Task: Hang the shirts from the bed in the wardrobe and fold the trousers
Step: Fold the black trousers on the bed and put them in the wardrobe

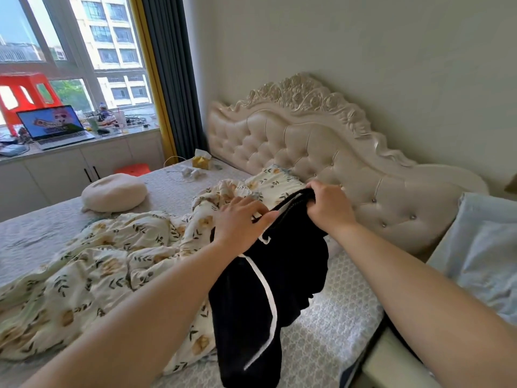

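A pair of black trousers [282, 275] with a white side stripe hangs in the air above the bed [330, 329]. My right hand [328, 207] grips the waistband at its far end, close to the headboard. My left hand [242, 222] holds the waistband's near end, fingers curled over the cloth. The trouser legs drape down toward the mattress edge at the bottom of the view. No shirts can be made out on the bed.
A rumpled floral quilt [92, 264] covers the bed's left half, with a round cream cushion [114, 193] behind it. The tufted headboard [305, 152] runs along the wall. A pale blue pillow [484, 247] lies at right. A laptop [54, 126] sits on the window counter.
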Action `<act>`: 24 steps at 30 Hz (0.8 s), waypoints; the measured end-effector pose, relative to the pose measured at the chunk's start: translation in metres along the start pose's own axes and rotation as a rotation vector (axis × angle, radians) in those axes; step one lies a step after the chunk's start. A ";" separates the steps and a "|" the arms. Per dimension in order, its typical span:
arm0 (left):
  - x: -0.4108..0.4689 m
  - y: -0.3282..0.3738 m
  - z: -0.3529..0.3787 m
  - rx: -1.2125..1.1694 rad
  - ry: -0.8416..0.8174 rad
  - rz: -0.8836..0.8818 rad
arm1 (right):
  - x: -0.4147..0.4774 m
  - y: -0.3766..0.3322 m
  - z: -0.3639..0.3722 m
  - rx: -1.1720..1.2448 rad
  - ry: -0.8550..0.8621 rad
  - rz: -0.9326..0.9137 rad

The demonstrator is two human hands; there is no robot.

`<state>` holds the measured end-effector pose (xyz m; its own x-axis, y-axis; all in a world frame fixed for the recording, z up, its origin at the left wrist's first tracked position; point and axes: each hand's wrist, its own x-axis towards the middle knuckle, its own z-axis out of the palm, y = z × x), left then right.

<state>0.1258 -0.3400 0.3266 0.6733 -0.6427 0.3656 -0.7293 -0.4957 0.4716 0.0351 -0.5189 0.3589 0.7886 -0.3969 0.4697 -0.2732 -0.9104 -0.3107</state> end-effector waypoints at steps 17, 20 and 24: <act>-0.016 0.008 0.031 -0.092 0.032 -0.274 | -0.002 0.011 0.007 0.030 -0.057 0.136; -0.009 0.013 0.029 -0.685 0.026 -0.504 | -0.003 0.012 0.009 0.009 -0.078 0.143; -0.015 0.019 0.027 -0.987 0.056 -0.554 | -0.002 0.008 0.012 -0.075 -0.133 0.071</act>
<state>0.0982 -0.3558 0.3086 0.8959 -0.4392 -0.0667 0.0693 -0.0102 0.9975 0.0381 -0.5238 0.3455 0.8305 -0.4459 0.3338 -0.3669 -0.8888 -0.2744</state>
